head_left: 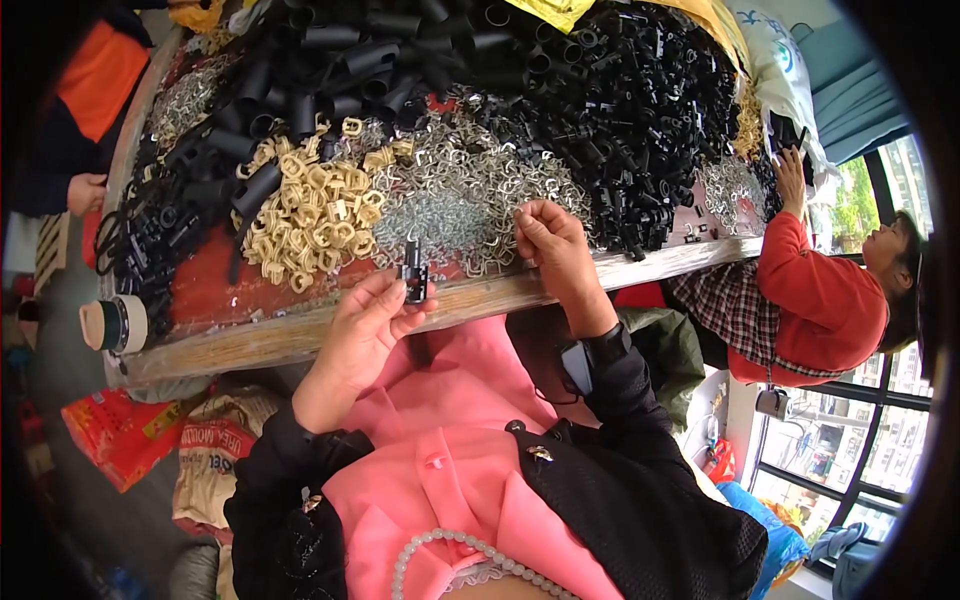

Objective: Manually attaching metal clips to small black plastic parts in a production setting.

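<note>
Between its thumb and fingers my left hand [375, 320] grips a small black plastic part [416, 278], held upright just over the table's near edge. My right hand [553, 245] is closed in a pinch above the pile of bent metal clips [535, 185]; whatever may be between its fingertips is too small to make out. A heap of tiny silvery metal pieces [430, 220] lies between the two hands, a little farther off. To the left of it is a pile of cream plastic rings [315, 210].
Black tubes [345, 60] cover the far side, with small black parts [650, 120] heaped at right. Tape rolls [113, 325] stand on the left corner of the wooden table edge [240, 345]. A person in red [820, 300] works at right; another person's hand [87, 193] shows at left.
</note>
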### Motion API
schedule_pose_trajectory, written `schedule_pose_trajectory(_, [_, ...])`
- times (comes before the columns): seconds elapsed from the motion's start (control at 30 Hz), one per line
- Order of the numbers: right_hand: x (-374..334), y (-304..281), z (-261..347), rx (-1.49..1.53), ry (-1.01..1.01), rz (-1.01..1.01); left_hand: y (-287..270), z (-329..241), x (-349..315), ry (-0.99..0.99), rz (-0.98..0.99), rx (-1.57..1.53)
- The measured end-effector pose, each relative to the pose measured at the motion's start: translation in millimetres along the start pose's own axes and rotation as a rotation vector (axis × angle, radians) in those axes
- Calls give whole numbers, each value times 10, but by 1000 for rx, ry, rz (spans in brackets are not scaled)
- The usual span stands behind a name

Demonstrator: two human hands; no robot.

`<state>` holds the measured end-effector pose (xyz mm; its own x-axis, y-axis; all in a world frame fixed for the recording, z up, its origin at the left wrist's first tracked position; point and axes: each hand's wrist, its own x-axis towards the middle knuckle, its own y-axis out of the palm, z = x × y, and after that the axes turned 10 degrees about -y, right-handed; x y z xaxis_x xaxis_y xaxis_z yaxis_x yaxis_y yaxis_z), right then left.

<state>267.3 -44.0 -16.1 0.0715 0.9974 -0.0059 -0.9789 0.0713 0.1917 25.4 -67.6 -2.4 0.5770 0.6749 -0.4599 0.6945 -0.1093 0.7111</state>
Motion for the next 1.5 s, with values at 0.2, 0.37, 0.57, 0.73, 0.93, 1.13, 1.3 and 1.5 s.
schedule_pose_trajectory(0.2, [-199, 161, 70, 194, 98, 82, 18, 40, -58, 14, 41, 24])
schedule_pose_trajectory(0.37, [-371, 293, 97, 227, 182, 196, 14, 75, -71, 33, 74, 71])
schedule_pose_trajectory(0.57, [-447, 440, 137, 8, 179, 470, 5, 91, -42, 37, 160, 91])
schedule_pose_trajectory(0.73, [-475, 505, 115, 9, 182, 443, -13, 102, -56, 54, 168, 84])
schedule_pose_trajectory(0.93, [-564, 567, 70, -35, -80, 365, -44, 112, -98, 32, 157, 14])
schedule_pose_trajectory(1.13, [-599, 589, 108, -632, -634, 402, -56, 113, -156, -76, 193, -103])
schedule_pose_trajectory(1.3, [-597, 579, 223, -570, -653, 427, -79, 140, -176, -87, 214, -111])
schedule_pose_trajectory(1.5, [-656, 772, 344, -891, -902, 570, -63, 188, -207, -80, 154, -77])
